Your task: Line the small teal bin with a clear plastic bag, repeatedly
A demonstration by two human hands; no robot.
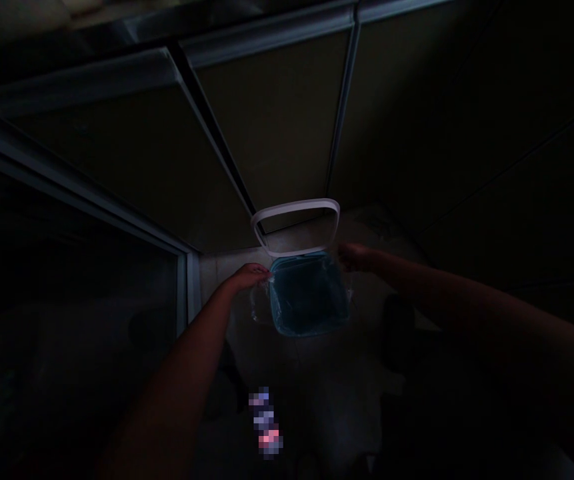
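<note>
A blue-green bin (309, 300) stands on the floor, with a clear plastic bag (261, 303) lining it and spreading past its sides. Its pale rim frame (295, 208) is tilted up at the back, toward the cabinets. My left hand (251, 275) is at the bin's left edge, its fingers closed on the bag. On the right edge, my right hand (354, 256) is dim and partly lost in shadow; its fingers look pinched together on the bag's other side.
Dark cabinet doors (271, 113) with metal edges rise behind the bin. A framed glass panel (91, 253) is on the left. Tiled floor (317, 387) lies below, with a pixelated bright patch (267, 423) in front. The scene is very dark.
</note>
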